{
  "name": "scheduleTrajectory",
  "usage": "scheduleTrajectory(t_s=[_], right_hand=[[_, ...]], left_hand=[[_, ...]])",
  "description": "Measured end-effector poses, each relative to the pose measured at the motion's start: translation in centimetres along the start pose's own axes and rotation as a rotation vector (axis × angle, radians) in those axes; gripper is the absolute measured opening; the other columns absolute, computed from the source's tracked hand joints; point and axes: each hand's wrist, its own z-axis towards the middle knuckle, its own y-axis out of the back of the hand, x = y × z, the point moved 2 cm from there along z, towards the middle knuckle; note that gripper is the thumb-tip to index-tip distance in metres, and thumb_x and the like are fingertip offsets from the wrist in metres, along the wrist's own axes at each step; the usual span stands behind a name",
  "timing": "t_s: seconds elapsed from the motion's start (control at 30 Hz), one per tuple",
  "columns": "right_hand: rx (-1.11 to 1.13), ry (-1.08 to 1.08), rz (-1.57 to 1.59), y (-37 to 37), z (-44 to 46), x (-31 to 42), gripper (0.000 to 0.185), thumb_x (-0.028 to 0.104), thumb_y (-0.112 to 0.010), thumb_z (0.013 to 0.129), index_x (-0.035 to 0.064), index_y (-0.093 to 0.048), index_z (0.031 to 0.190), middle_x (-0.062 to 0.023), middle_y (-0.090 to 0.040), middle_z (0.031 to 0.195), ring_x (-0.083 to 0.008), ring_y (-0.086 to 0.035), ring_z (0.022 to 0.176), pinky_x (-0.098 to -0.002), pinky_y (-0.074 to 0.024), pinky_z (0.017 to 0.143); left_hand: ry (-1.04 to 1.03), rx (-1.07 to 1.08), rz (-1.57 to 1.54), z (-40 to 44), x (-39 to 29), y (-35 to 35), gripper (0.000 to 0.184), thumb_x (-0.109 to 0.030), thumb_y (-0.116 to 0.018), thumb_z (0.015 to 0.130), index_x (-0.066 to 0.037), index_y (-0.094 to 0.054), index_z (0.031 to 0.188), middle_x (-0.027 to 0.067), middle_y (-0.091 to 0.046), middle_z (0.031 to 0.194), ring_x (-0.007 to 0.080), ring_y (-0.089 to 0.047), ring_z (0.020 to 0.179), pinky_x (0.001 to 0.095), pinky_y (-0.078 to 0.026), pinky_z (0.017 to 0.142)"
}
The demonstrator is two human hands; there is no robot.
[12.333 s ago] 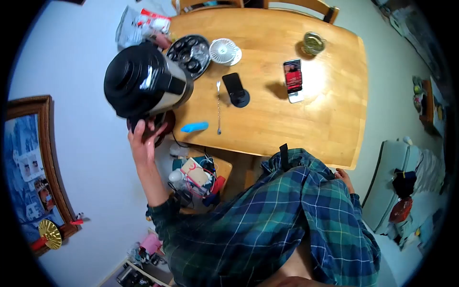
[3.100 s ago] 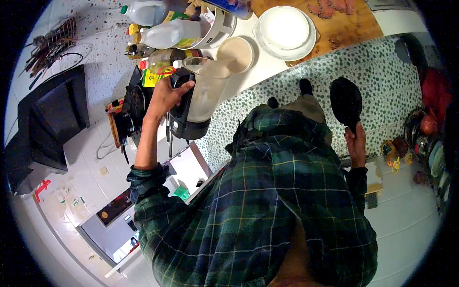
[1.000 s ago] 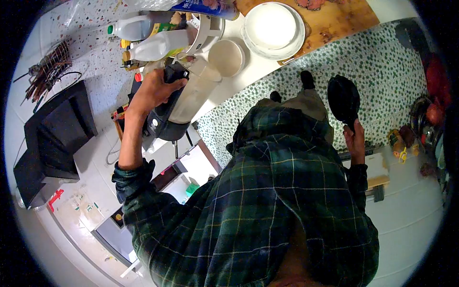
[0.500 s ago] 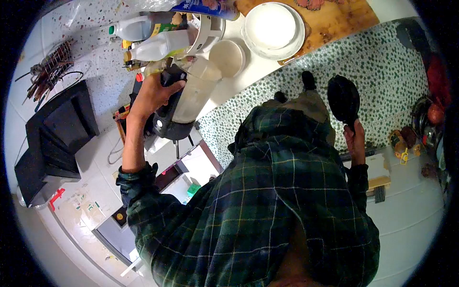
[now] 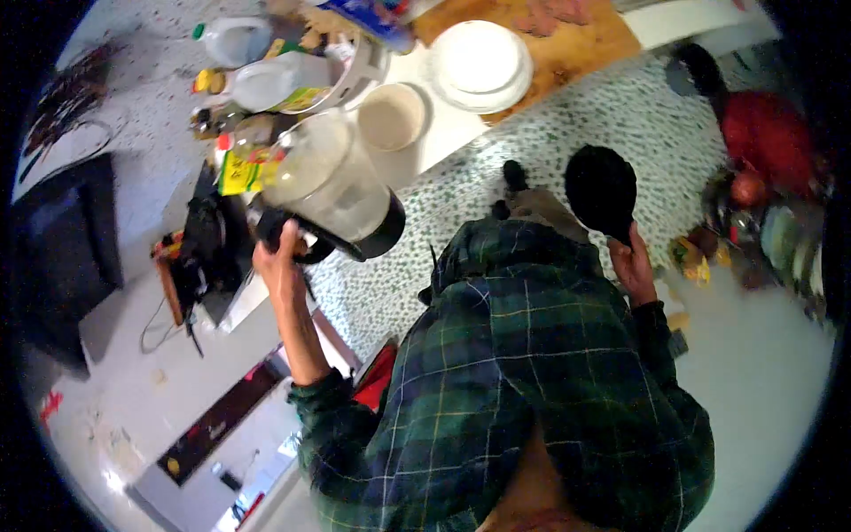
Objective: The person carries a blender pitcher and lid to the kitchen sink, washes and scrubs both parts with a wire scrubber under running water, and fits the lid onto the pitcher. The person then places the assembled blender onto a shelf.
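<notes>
I watched the patterned green-and-white floor point(image 5: 452, 204) spread out below the round cream bowl point(image 5: 392, 117), which stood on the white counter point(image 5: 436, 140). The brown wooden board point(image 5: 589, 49), with pink meat point(image 5: 554, 13) on it, lay to the bowl's right and beyond. The stacked round white dishes point(image 5: 481, 55) sat just right of the bowl. To its left crowded the clear plastic bottle with a yellow cap point(image 5: 270, 84), the clear plastic jug with a green cap point(image 5: 238, 42) and the smaller red-capped bottle point(image 5: 257, 130), close to the pitcher's open end and hemming it in on that side.

Half a second earlier, the clear pitcher with a black base and handle point(image 5: 330, 177) had its mouth right at the bowl; by now it had swung away and turned, its black base pointing rightward. The black round pan-like piece point(image 5: 601, 188) was still out to the right.

My left hand point(image 5: 282, 259) was clamped on the pitcher's black handle, the pitcher held in the air, left of the bowl and nearer me. My right hand point(image 5: 631, 262), well apart from the left and the pitcher, gripped the black piece's handle, right of the bowl.
</notes>
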Motion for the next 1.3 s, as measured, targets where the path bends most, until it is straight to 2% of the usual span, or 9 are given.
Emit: scheduleTrajectory(t_s=[0.1,0.13,0.2,0.3,0.43,0.63,0.87,1.1,1.3], right_hand=[[0.134,-0.124,0.473,0.7,-1.9,0.4,0.038,0.029,-0.044,0.094,0.0033,-0.043,0.122,-0.0091,-0.054,0.091,-0.0090,-0.039,0.056,-0.0163,-0.0418,0.049],[-0.159,-0.087,0.367,-1.1,-2.8,1.0,0.043,0.030,-0.045,0.094,0.0030,-0.039,0.126,-0.0083,-0.052,0.086,-0.0097,-0.040,0.054,-0.0186,-0.0455,0.050],[0.199,-0.304,0.789,-3.6,-4.3,2.2,0.077,0.041,-0.048,0.090,-0.0028,-0.007,0.138,-0.0111,-0.048,0.078,-0.0144,-0.045,0.060,-0.0225,-0.0489,0.057],[0.185,-0.225,0.730,-4.6,-5.0,4.2,0.080,0.041,-0.049,0.089,-0.0032,-0.003,0.138,-0.0073,-0.042,0.071,-0.0127,-0.044,0.058,-0.0240,-0.0502,0.055],[0.135,-0.205,0.715,-2.8,-3.9,6.4,0.080,0.038,-0.053,0.088,-0.0016,-0.005,0.138,-0.0078,-0.041,0.072,-0.0118,-0.044,0.058,-0.0233,-0.0508,0.055],[0.156,0.025,0.601,4.7,-2.5,15.9,0.060,0.033,-0.052,0.090,0.0028,-0.027,0.135,-0.0250,-0.035,0.133,-0.0091,-0.046,0.058,-0.0190,-0.0500,0.053],[0.162,-0.054,0.667,9.3,-1.6,33.4,0.041,0.024,-0.048,0.093,0.0068,-0.038,0.128,-0.0118,-0.046,0.118,-0.0107,-0.042,0.061,-0.0191,-0.0464,0.050],[0.526,-0.221,0.480,4.3,9.7,44.8,0.055,0.029,-0.053,0.090,0.0013,-0.029,0.130,-0.0144,-0.046,0.105,-0.0107,-0.042,0.063,-0.0206,-0.0472,0.051],[0.347,-0.313,0.409,-3.6,23.8,50.9,0.067,0.028,-0.057,0.087,-0.0054,-0.021,0.133,-0.0232,-0.045,0.112,-0.0085,-0.041,0.059,-0.0205,-0.0481,0.053]], left_hand=[[-0.076,-0.130,-0.262,-2.1,3.3,0.7,0.020,-0.017,-0.068,0.078,-0.003,-0.054,0.075,0.0010,-0.051,0.060,0.0091,-0.045,0.049,0.0233,-0.036,0.048],[-0.099,-0.153,-0.304,-2.7,4.7,1.2,0.021,-0.017,-0.068,0.078,-0.003,-0.053,0.074,0.0010,-0.050,0.059,0.0093,-0.045,0.049,0.0232,-0.036,0.047],[-0.139,-0.135,-0.391,-5.2,3.5,1.0,0.022,-0.017,-0.067,0.079,-0.002,-0.052,0.073,0.0008,-0.049,0.057,0.0092,-0.045,0.048,0.0223,-0.035,0.047],[-0.191,-0.146,-0.407,-7.9,2.0,1.3,0.021,-0.018,-0.068,0.078,-0.002,-0.054,0.078,0.0007,-0.049,0.059,0.0079,-0.042,0.048,0.0210,-0.035,0.047],[-0.255,-0.165,-0.368,-10.3,-0.8,-0.2,0.025,-0.019,-0.071,0.075,-0.001,-0.056,0.084,0.0021,-0.053,0.063,0.0080,-0.045,0.050,0.0204,-0.036,0.047],[-0.353,-0.129,-0.386,-14.4,-6.9,-8.3,0.029,-0.023,-0.070,0.076,0.000,-0.055,0.083,0.0028,-0.053,0.063,0.0087,-0.045,0.049,0.0219,-0.036,0.046],[-0.335,-0.163,-0.498,-18.8,-15.1,-23.7,0.023,-0.019,-0.063,0.084,-0.005,-0.048,0.075,-0.0008,-0.043,0.057,0.0082,-0.035,0.046,0.0253,-0.036,0.049],[-0.228,-0.132,-0.569,-19.7,-20.4,-34.6,0.022,-0.022,-0.064,0.083,-0.003,-0.052,0.083,0.0002,-0.049,0.062,0.0069,-0.040,0.048,0.0209,-0.032,0.044],[-0.171,-0.230,-0.477,-16.4,-22.4,-43.0,0.026,-0.020,-0.068,0.077,0.002,-0.057,0.085,0.0025,-0.053,0.061,0.0094,-0.046,0.049,0.0240,-0.041,0.050]])
